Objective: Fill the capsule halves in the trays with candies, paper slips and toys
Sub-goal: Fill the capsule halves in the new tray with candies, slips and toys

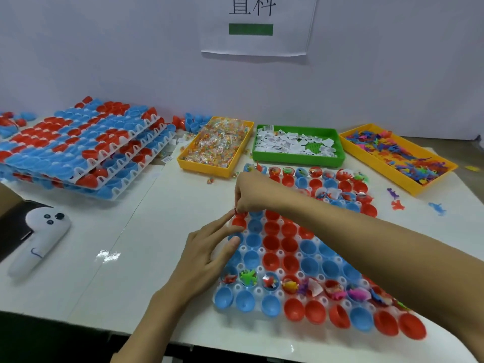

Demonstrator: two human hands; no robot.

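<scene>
Above the tray (pixel 262 251) on the counter, the right hand (pixel 251 195) pinches a small red toy (pixel 237 211); left hand (pixel 209 254) fingers lie relaxed. It is probably light and rubbery, best pinched mid-body.

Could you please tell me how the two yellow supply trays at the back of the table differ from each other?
The left yellow tray sits beside the green tray and holds clear-wrapped candies; the right yellow tray holds small plastic toys in purple, blue, pink and orange. The left yellow tray lies nearly square to the table edge, while the right yellow tray is angled, its far end toward the wall. Both are shallow rectangular yellow trays, each well filled.
</scene>
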